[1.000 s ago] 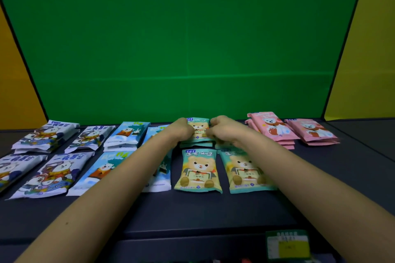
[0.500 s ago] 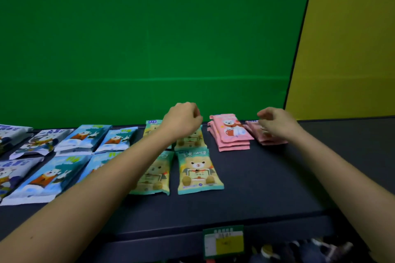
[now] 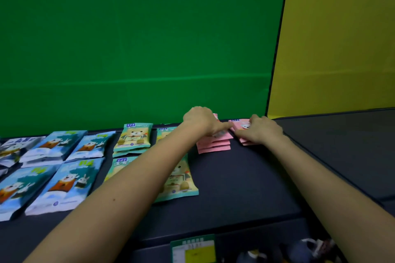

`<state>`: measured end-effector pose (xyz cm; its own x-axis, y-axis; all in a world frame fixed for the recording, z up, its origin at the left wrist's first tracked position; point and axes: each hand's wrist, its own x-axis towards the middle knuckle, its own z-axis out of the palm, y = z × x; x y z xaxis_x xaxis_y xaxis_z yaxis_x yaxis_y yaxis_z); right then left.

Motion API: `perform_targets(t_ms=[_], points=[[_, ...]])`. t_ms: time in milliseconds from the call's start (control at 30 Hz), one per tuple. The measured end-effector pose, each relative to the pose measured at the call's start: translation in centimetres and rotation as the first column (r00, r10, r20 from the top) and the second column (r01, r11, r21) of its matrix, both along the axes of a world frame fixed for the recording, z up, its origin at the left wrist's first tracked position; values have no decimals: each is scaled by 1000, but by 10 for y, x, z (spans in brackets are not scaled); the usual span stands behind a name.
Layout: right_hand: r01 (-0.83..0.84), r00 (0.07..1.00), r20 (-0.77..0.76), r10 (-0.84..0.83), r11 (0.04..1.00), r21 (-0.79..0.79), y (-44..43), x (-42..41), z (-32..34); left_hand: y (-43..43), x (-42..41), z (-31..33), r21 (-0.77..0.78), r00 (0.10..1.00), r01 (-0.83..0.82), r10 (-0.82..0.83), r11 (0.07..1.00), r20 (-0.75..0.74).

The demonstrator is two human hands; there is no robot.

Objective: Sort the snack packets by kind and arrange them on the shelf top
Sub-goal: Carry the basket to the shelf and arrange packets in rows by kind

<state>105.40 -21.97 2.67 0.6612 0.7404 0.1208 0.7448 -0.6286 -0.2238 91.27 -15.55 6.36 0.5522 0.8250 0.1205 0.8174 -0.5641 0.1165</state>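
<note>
The left grip rests on top of the left pink stack at mid-frame, with its index finger stretched rightward. Whether it clasps the stack or only presses on it cannot be told. The right grip curls round the right pink stack, just beside the first, on the shelf top. The left stack shows at least three packets, the right at least two. Toward the left of the frame lie at least five teal bear packets and four blue packets. The white packets at the left edge are cut off.

Green back wall, yellow wall to its right, thin dark seam between them, dim light
</note>
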Motion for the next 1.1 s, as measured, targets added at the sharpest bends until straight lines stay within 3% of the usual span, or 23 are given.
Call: perform_targets(t_ms=[100,233,400,567,867,933,1000,1100], points=[[-1,1000,29,2,999,-47,2,3,4,2,16,0,-71,993,-91,85,993,-87],[-59,998,38,58,998,28,-5,10,6,-2,26,-3,-181,974,-226,224,957,-33],[-152,987,74,144,982,113,-37,20,11,-13,32,-8,-77,954,-288,293,955,60],[-279,958,95,272,958,68,-90,8,10,-35,20,2,0,966,-244,243,970,84],[-351,911,202,360,933,-80,-128,-11,-20,-113,-15,-30,42,976,-154,158,987,-147],[-409,893,162,420,907,-95,-130,-2,-20,-120,-22,-36,69,973,-144,154,987,-171],[-560,823,47,566,822,-102,-136,15,-19,-123,-32,-38,99,982,-73,89,992,-168],[-740,659,-239,713,672,-38,-150,37,-20,-123,-56,-39,-57,988,133,-137,989,-74]])
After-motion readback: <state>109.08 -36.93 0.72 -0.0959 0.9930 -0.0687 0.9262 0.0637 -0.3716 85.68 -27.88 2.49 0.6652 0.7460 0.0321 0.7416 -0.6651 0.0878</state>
